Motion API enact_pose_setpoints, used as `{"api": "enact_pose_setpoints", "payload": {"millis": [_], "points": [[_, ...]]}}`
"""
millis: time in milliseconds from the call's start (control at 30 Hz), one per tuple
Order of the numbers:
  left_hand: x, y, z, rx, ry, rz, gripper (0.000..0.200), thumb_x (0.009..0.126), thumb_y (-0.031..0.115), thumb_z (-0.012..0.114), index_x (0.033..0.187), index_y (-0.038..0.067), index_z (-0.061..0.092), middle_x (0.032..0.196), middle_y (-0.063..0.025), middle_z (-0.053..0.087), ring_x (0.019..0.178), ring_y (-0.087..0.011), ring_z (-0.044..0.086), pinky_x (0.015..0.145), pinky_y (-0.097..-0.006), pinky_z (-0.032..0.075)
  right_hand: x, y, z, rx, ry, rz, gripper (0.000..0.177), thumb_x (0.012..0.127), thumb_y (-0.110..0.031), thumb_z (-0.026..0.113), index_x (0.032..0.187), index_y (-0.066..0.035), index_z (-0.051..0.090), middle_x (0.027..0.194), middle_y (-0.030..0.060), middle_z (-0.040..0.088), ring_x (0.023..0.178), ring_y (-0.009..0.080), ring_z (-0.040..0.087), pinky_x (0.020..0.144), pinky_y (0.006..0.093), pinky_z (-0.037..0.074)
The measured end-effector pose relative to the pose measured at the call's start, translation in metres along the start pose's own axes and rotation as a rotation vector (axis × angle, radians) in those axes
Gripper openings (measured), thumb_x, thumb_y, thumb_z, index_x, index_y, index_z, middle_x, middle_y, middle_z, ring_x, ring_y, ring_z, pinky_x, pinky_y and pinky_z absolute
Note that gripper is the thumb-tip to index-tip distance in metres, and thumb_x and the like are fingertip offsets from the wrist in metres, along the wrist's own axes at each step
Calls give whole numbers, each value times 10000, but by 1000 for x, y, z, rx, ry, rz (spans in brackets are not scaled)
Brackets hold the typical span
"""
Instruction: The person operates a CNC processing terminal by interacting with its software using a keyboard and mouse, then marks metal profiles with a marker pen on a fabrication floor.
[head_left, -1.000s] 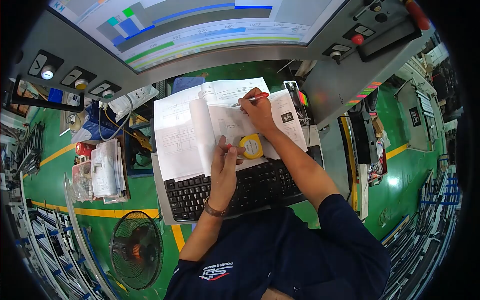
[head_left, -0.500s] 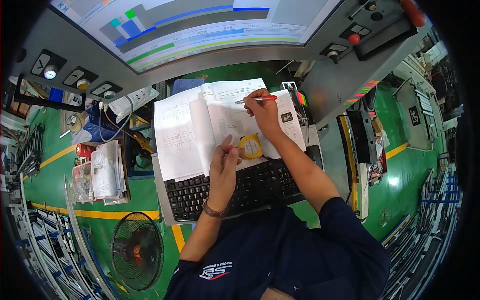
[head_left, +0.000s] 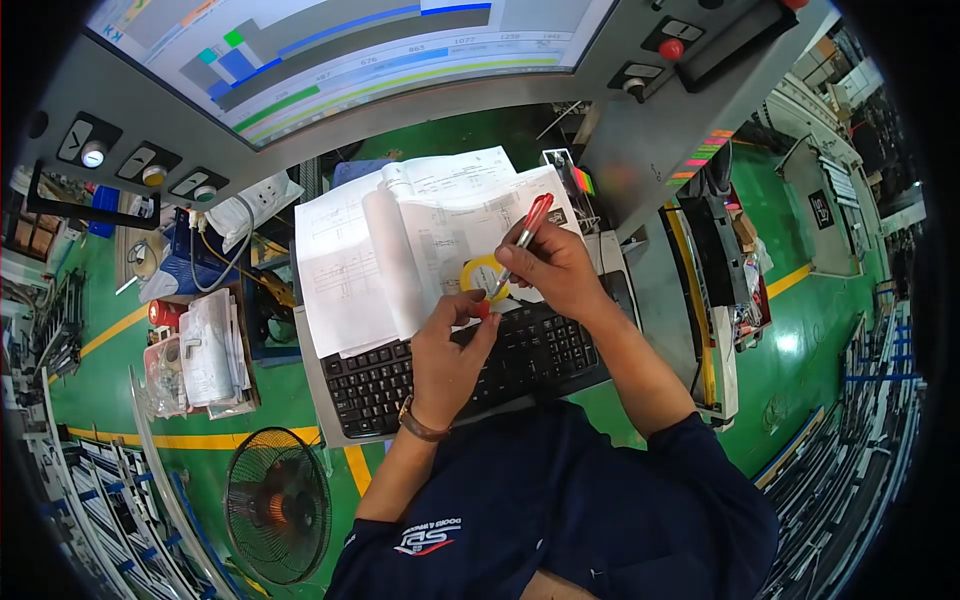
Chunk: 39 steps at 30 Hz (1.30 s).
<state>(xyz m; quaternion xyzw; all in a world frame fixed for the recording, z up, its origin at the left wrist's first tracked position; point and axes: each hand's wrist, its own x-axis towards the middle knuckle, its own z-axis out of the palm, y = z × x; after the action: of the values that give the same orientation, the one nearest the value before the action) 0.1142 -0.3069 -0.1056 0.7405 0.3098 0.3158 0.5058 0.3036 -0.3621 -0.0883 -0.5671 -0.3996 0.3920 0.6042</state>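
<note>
My right hand point(head_left: 565, 272) grips a red-and-clear pen point(head_left: 535, 217), its tip pointing down and left toward my other hand. Between the thumb and fingertips of my left hand point(head_left: 447, 358) is a small red pen cap point(head_left: 483, 309), with the pen's tip right at it. Just behind the fingers, a yellow tape measure point(head_left: 472, 274) lies on the printed drawings point(head_left: 335, 265). The sheets are spread open, one page curled up in the middle. Below both hands is a black keyboard point(head_left: 372, 392), partly covered by the papers.
A large monitor point(head_left: 350, 60) in a grey panel with knobs and buttons stands beyond the papers. At left, a box of papers point(head_left: 208, 350) and a black floor fan point(head_left: 277, 505) are on the green floor. Racks of metal profiles point(head_left: 850, 470) line the right side.
My right hand has come down and toward me from above the page, turning the pen so its tip meets the cap. My left hand has shifted slightly, still pinching the cap.
</note>
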Motion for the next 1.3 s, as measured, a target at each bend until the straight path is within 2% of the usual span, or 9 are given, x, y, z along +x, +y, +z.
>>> {"api": "enact_pose_setpoints", "payload": {"millis": [433,533,700,833,933,1067,1133,1200,1300], "points": [[-6,9,2,161,-54,94,184,847,87,787,944,-18,671,933,-136,749,830,-242,726,792,-320,551,-26,-5,3,-206,-47,-127,179,960,-166,746,1010,-2,696,871,13,690,793,77,617,714,260,515],[-7,10,-1,169,-104,140,170,850,91,787,936,-19,691,885,-127,745,786,-222,722,757,-306,546,-37,-6,4,-211,-70,-63,194,952,-176,757,1012,3,712,888,23,709,805,79,630,725,272,523],[-20,-3,1,-65,-258,-60,175,895,115,779,979,-28,725,826,-91,762,723,-130,703,673,-258,528,-53,18,4,-68,-52,-7,218,972,-195,740,1078,-11,691,862,-4,689,774,62,615,683,242,512],[-19,-9,13,-278,-306,-190,275,903,117,781,1131,-11,699,1020,-93,752,844,-137,699,766,-263,552,-50,3,-18,19,115,163,179,978,-211,726,1046,-47,704,819,-29,657,701,42,569,619,220,462],[-16,3,17,-392,-286,-175,363,921,106,766,1247,-3,652,1176,-101,713,963,-131,675,842,-266,553,-29,10,-56,-131,474,-35,193,978,-245,720,973,-55,687,742,-57,575,668,36,515,592,228,417],[-22,-15,5,-334,-385,-202,376,939,84,744,1285,-4,624,1222,-104,689,1032,-112,641,892,-256,536,-16,32,-109,-455,559,-63,196,983,-239,712,946,-52,669,738,-63,544,676,31,481,594,233,391],[-27,-18,2,-321,-413,-245,385,929,100,755,1282,3,633,1210,-96,695,1031,-124,654,896,-266,540,-20,26,-112,-584,583,-123,203,986,-243,709,944,-49,666,745,-66,539,682,29,470,596,235,380],[-34,-20,-4,-329,-430,-327,408,910,132,776,1279,14,648,1209,-88,701,1033,-151,682,900,-288,551,-32,14,-104,-418,479,-93,218,998,-255,688,939,-46,669,751,-56,560,687,35,494,611,236,408],[-41,-6,-23,-283,-784,-177,405,911,156,768,1277,19,660,1238,-92,692,1106,-180,665,976,-324,521,-53,-10,-87,-126,217,-58,239,1013,-249,649,982,-14,677,798,22,635,699,90,552,632,245,454]]}}
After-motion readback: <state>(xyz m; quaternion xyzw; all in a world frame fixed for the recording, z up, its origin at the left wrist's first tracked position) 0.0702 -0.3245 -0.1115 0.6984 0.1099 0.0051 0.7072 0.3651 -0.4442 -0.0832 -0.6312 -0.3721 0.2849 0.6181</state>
